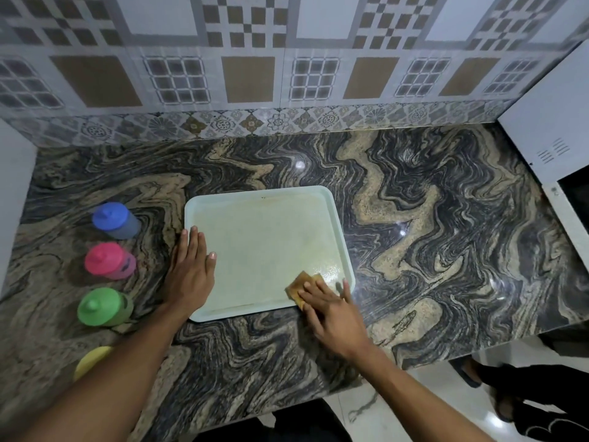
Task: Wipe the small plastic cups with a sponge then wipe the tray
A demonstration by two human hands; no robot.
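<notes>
On the swirled black-and-tan stone countertop point(414, 224) lies a pale, shallow rectangular plastic tray point(264, 199) with rounded corners, and the work has reached it. The person's right hand point(334, 311) presses a small tan square sponge point(301, 283) flat against the tray's near right corner, fingers spread over the sponge and bearing down on it rather than curled around it. A wet sheen shows just beyond the sponge, while the rest of the tray floor looks dull and faintly stained. The left hand point(191, 269) lies open and flat, palm down, across the tray's left rim, fingers extended and gripping nothing; it appears to steady the tray.

Well to the left, off the tray, stand the small plastic cups in a line: a blue cup point(115, 220) farthest, then a pink cup point(110, 260), a green cup point(103, 307), and a yellow cup point(90, 362) partly hidden by the left forearm.

Judging by this, the cups are likely finished and the tray wipe is only begun. The next move calls for sweeping the sponge across the dry floor toward the far edge, with steady downward pressure, while the left hand holds the tray from sliding.
</notes>
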